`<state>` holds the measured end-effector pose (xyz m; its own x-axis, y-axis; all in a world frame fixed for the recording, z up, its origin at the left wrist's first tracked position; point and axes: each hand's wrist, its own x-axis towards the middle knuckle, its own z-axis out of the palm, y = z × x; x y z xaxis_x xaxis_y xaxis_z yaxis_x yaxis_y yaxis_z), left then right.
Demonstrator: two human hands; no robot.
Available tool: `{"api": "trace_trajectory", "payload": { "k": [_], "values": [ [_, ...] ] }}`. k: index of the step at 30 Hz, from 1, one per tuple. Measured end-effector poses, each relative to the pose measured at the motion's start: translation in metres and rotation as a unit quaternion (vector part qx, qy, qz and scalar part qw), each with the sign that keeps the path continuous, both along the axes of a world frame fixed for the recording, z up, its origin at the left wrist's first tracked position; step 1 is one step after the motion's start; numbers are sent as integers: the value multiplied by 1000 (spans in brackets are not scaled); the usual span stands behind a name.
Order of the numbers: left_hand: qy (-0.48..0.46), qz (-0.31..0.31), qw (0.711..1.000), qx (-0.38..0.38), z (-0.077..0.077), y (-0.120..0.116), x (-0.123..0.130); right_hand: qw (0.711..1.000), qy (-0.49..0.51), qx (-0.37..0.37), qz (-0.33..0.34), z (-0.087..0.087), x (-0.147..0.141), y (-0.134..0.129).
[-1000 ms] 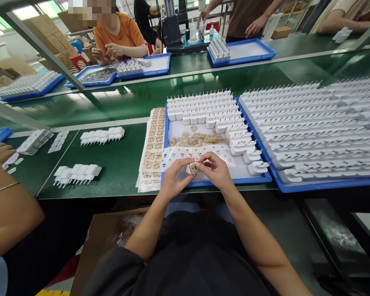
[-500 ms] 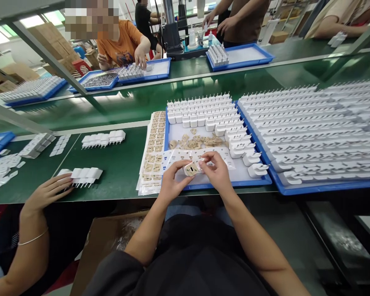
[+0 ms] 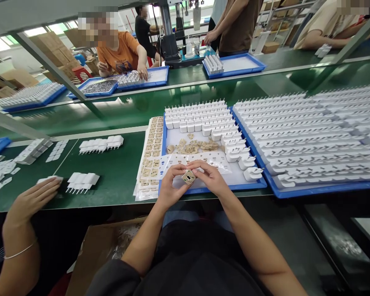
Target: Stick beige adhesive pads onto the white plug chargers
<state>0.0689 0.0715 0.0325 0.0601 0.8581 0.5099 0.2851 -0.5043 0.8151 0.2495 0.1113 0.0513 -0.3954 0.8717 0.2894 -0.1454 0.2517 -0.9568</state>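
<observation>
Both my hands are on one white plug charger [image 3: 188, 177] above the front edge of a blue-rimmed tray [image 3: 231, 187]. Its tan face, with a dark port slot, points up toward me. My left hand [image 3: 170, 186] grips it from the left, thumb below and fingers behind. From the other side my right hand [image 3: 212, 177] closes its thumb and fingers on the top right edge. Under my hands lies a clear printed film sheet [image 3: 217, 163]. Loose tan pieces [image 3: 200, 146] are scattered behind it. White chargers [image 3: 197, 119] stand in rows along the tray's back and right.
Sheets of tan stickers [image 3: 148, 162] are stacked left of the tray. A second tray full of chargers [image 3: 311, 139] adjoins on the right. A co-worker's hand [image 3: 31, 199] is at the left, near a group of chargers [image 3: 82, 181]. A cardboard box [image 3: 95, 250] stands below the bench.
The charger has turned and tilted between my hands. My right fingers have moved in from beside it onto its edge. The co-worker's hand at left has drawn away from the group of chargers.
</observation>
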Motion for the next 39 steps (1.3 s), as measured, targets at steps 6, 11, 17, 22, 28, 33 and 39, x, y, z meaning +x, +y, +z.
{"api": "trace_trajectory", "payload": {
  "k": [6, 11, 17, 22, 28, 33, 39],
  "values": [
    [101, 15, 987, 121, 5, -1, 4, 999, 27, -23, 8, -1, -1, -2],
    [126, 21, 980, 153, 6, 0, 6, 999, 29, -32, 13, -4, 0, -3],
    [147, 28, 975, 166, 6, 0, 6, 998, 37, -45, 10, -6, -2, 0],
    [124, 29, 980, 152, 5, 0, 5, 999, 28, -40, 15, -1, 0, 0],
    [43, 27, 995, 91, 3, 1, 4, 999, 17, -33, 22, -3, 2, -2],
    [37, 29, 995, 91, 5, 5, 6, 989, -67, 97, -86, 0, -3, 0],
    [-3, 39, 999, 13, 2, 8, 11, 905, -162, 341, -195, -9, 7, 6]
  ]
}}
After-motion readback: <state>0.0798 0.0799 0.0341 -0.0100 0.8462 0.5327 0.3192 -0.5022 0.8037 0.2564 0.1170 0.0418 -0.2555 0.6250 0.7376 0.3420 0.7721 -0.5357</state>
